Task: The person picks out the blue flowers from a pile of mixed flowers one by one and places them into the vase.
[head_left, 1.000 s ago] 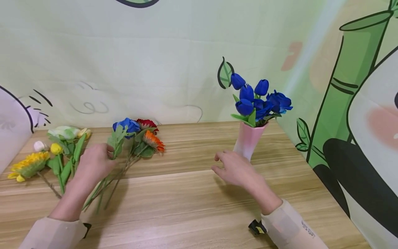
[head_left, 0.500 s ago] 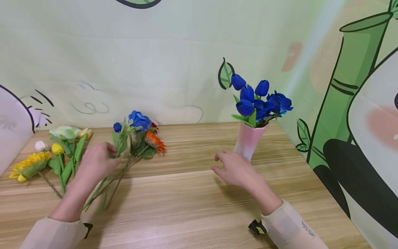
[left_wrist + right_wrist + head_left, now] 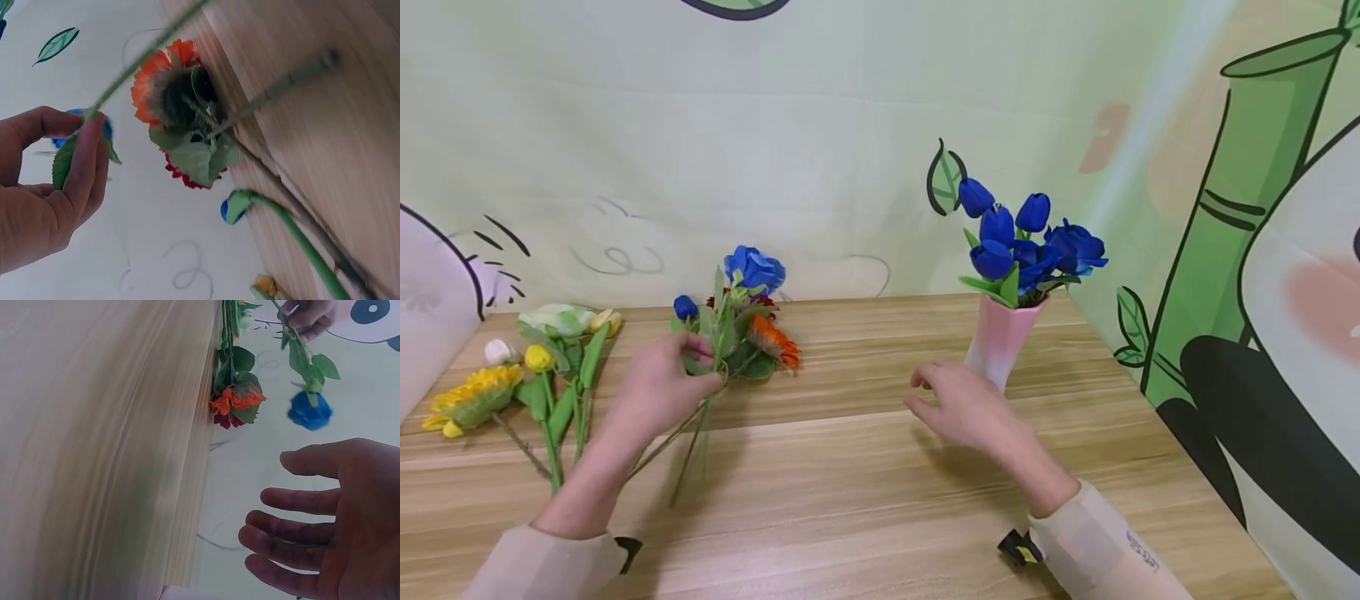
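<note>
My left hand (image 3: 662,385) pinches the stem of a blue rose (image 3: 755,268) and holds it raised over the table. In the left wrist view the thumb and fingers close on the green stem (image 3: 147,56), with the bloom mostly hidden behind them. Under the rose lie an orange flower (image 3: 772,340), a dark red flower (image 3: 186,174) and a blue tulip (image 3: 685,307). My right hand (image 3: 966,408) hovers with relaxed fingers beside a pink and white vase (image 3: 1011,329), holding nothing. Several blue tulips (image 3: 996,225) and a blue rose (image 3: 1073,246) stand in the vase.
On the table's left side lie a yellow sunflower (image 3: 475,396), a yellow tulip (image 3: 538,358), a white tulip (image 3: 497,352) and a pale green-white bloom (image 3: 556,319). A printed cloth (image 3: 820,167) hangs behind the wooden table (image 3: 820,500).
My left hand has lifted the blue rose off the pile and moved it to the right. This uncovers the blue tulip lying beneath. My right hand has barely moved.
</note>
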The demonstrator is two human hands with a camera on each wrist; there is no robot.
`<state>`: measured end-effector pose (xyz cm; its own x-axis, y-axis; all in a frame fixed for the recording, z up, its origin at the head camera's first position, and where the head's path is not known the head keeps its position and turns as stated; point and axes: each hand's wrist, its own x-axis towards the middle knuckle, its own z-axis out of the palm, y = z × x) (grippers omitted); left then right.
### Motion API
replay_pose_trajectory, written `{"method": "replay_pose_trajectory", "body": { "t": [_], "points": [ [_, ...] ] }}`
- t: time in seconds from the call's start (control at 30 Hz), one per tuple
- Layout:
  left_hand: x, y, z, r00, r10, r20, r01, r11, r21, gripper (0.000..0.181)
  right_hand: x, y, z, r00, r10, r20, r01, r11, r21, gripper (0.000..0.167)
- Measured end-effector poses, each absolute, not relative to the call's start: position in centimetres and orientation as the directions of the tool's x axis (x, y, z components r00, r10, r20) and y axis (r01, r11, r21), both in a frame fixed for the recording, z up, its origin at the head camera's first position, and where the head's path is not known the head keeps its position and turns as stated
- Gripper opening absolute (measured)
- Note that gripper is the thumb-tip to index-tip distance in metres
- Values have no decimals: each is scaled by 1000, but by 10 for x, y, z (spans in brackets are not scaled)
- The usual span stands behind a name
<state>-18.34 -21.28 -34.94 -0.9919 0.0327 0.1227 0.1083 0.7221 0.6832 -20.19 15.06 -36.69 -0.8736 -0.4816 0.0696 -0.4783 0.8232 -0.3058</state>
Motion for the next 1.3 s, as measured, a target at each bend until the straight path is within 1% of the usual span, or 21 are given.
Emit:
{"method": "replay_pose_trajectory", "body": {
  "t": [0.2,0.37,0.47,0.7,0.93,1.13,1.3],
  "points": [
    [-184,-200,-348,-992,37,121,116,648,752,36,-203,145,-367,-851,-512,120,-520,784,-339,23],
    [-185,-186,-350,-988,58,144,149,615,774,36,-203,141,-369,-841,-509,180,-539,768,-346,15],
    [-184,-177,-351,-986,67,154,162,605,779,35,-202,140,-370,-836,-511,200,-548,750,-370,12],
    [-182,-160,-355,-984,94,153,180,534,826,34,-199,134,-372,-819,-537,201,-566,701,-434,9],
    [-179,-142,-355,-984,118,132,175,523,834,34,-194,120,-368,-797,-569,202,-585,645,-491,6],
    [-175,-130,-354,-980,127,153,196,488,851,33,-189,107,-370,-748,-625,224,-615,527,-587,4],
    [-175,-123,-357,-975,150,166,216,439,872,33,-186,98,-373,-753,-613,240,-599,488,-634,7]
  ]
}}
